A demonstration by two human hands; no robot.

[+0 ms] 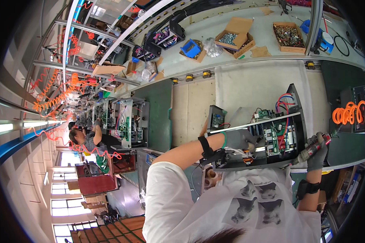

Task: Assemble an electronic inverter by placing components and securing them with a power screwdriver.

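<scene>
Head view: open chassis [267, 163], near, right of centre, interior exposed, presumably for access; gloved left hand [245, 140] among white wires [235, 150], grasp impossible to tell; gloved right hand [318, 155] clenched, apparently for control, around handheld driver [308, 151], tip toward chassis's near-right corner.

Bright windows [65, 201] line a pale wall [35, 158]. Tube lights [3, 128] glow beside a blue beam [12, 148]. The grey floor [125, 199] shines.

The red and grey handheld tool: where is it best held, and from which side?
Probably around the middle of the handheld tool, coming from the right, as the right hand does: its long, narrow body slants down-left, leaving the thin end free.
</scene>
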